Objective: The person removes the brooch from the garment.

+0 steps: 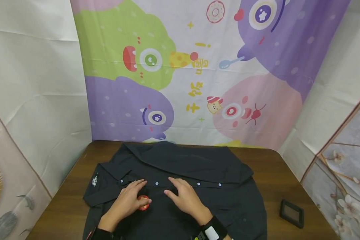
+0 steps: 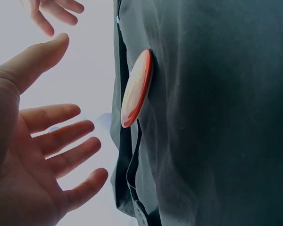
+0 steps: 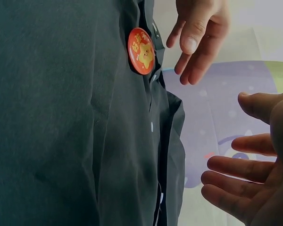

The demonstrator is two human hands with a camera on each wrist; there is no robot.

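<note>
In the head view, your left hand hovered over the dark shirt, its fingers apart from the thumb. The red badge sat on the shirt directly beneath that thumb, which crossed it and hid part of its face. Your right hand was to the right of the badge, thumb and fingers spread, above the cloth. White buttons ran in a row across the garment, just beyond your fingertips, and a folded section lay above them. A white print marked the folded part at the left. The shirt covered much of the brown table; a small black frame lay near the table's right edge, well apart from your hands. Behind the table hung a cartoon cloth, with pale sheets at its sides.

In the left wrist view, your left fingers were spread, with a gap between them and the badge, which appeared nearly edge-on against wrinkled fabric. Your right fingertips showed at the top.

In the right wrist view, the badge displayed a yellow star figure, near your left hand. Your right fingers were separated, clear of the shirt.
</note>
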